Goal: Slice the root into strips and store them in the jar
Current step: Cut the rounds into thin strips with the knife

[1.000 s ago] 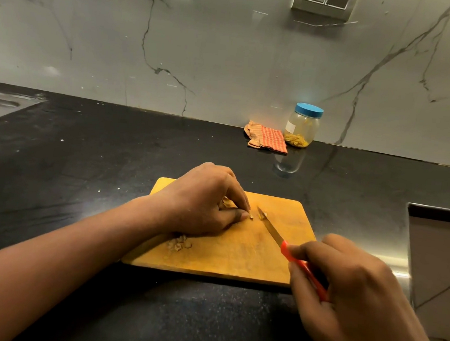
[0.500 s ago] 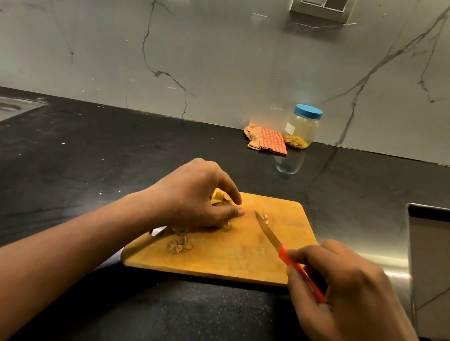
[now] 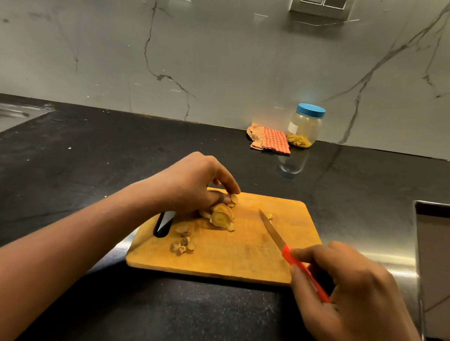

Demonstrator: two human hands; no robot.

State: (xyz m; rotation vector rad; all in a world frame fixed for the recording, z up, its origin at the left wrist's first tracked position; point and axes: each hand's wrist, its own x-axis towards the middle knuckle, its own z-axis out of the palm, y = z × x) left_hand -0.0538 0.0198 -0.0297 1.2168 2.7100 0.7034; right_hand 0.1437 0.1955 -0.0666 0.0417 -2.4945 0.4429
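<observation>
A wooden cutting board [image 3: 238, 257] lies on the black counter. Yellow root slices [image 3: 221, 217] sit in a small pile near its back left, with brown peel scraps [image 3: 181, 245] closer to me. My left hand [image 3: 193, 184] hovers over the pile and pinches one slice between thumb and forefinger. My right hand [image 3: 354, 296] grips the red handle of a small knife [image 3: 273, 230], whose blade lies low over the board with its tip beside a small cut piece [image 3: 268, 215]. A clear jar [image 3: 304, 126] with a blue lid stands at the back wall, yellow strips at its bottom.
An orange checked cloth [image 3: 270, 139] lies just left of the jar. A steel sink [image 3: 2, 117] sits at the far left. A light-coloured box-like edge [image 3: 440, 254] rises at the right, close to the board. A wall socket [image 3: 322, 1] is above.
My left hand has lifted and drawn back to the left, uncovering the pile of slices, and now pinches one slice. The knife has pulled slightly right, away from the pile.
</observation>
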